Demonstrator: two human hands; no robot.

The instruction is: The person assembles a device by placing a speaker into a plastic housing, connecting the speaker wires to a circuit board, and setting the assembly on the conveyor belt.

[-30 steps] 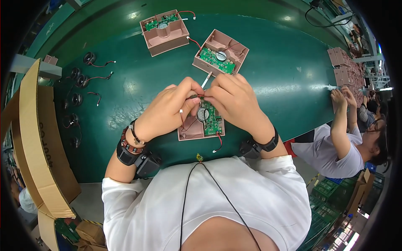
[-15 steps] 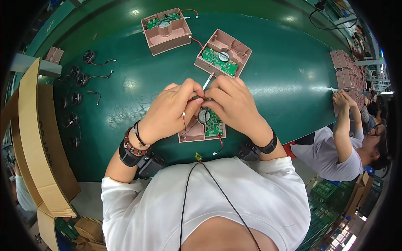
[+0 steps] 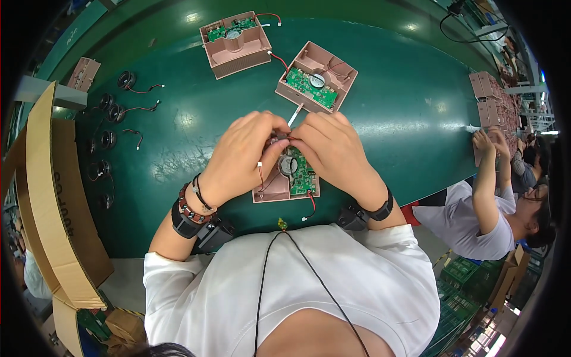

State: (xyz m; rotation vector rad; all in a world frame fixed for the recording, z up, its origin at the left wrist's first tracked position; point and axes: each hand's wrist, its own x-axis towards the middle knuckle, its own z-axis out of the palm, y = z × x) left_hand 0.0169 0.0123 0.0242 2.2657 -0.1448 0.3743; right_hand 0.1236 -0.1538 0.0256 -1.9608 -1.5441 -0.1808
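Both hands meet over the upper part of a pink plastic housing [image 3: 270, 194] at the table's near side. It holds a green circuit board [image 3: 305, 178] and a round silver-faced part [image 3: 289, 165]. My left hand [image 3: 245, 153] is closed in a pinch on a small dark part [image 3: 278, 139], mostly hidden by the fingers. Below that hand hangs a thin wire with a white connector [image 3: 260, 164]. My right hand [image 3: 334, 146] pinches a thin reddish wire [image 3: 291, 138] beside the dark part. A red-black lead [image 3: 313, 206] comes out of the housing's near edge.
Two more pink housings with boards, one at the back [image 3: 238, 56] and one nearer [image 3: 315, 80], stand beyond my hands. Round black speakers [image 3: 109, 140] with leads lie at left, beside an open cardboard box [image 3: 65, 196]. At right a co-worker [image 3: 470, 214] handles stacked pink housings [image 3: 489, 113].
My left fingers have curled and shifted slightly, showing more of the dark part. The near housing has moved very slightly left. The co-worker's hands have shifted a little.
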